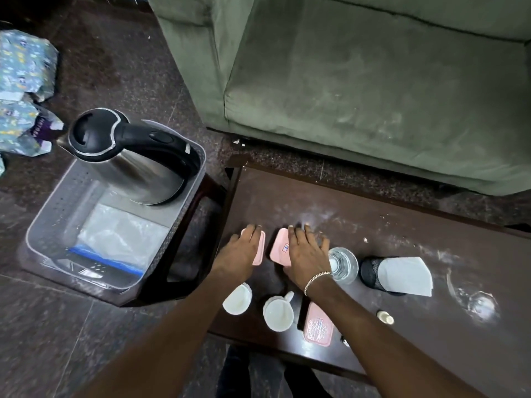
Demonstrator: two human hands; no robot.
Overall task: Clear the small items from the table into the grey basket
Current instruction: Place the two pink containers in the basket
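Observation:
Two pink plastic boxes lie side by side on the dark wooden table (402, 225) near its left end. My left hand (241, 252) lies flat on the left pink box (259, 249), fingers straight. Over the right pink box (281, 247) my right hand (307, 254) rests the same way, a bracelet on its wrist. The grey basket (43, 222) stands on a dark stool to the left of the table. It holds a steel kettle (129, 156) and a clear zip bag (120, 239).
Nearer me on the table are two white cups (237, 298) (278, 311), a third pink box (318, 327), a water glass (343, 264), a black mesh cup (372, 272) with paper (402, 275), and a small bottle (386, 317). A green sofa (373, 81) stands behind; wrapped bundles (23, 67) lie far left.

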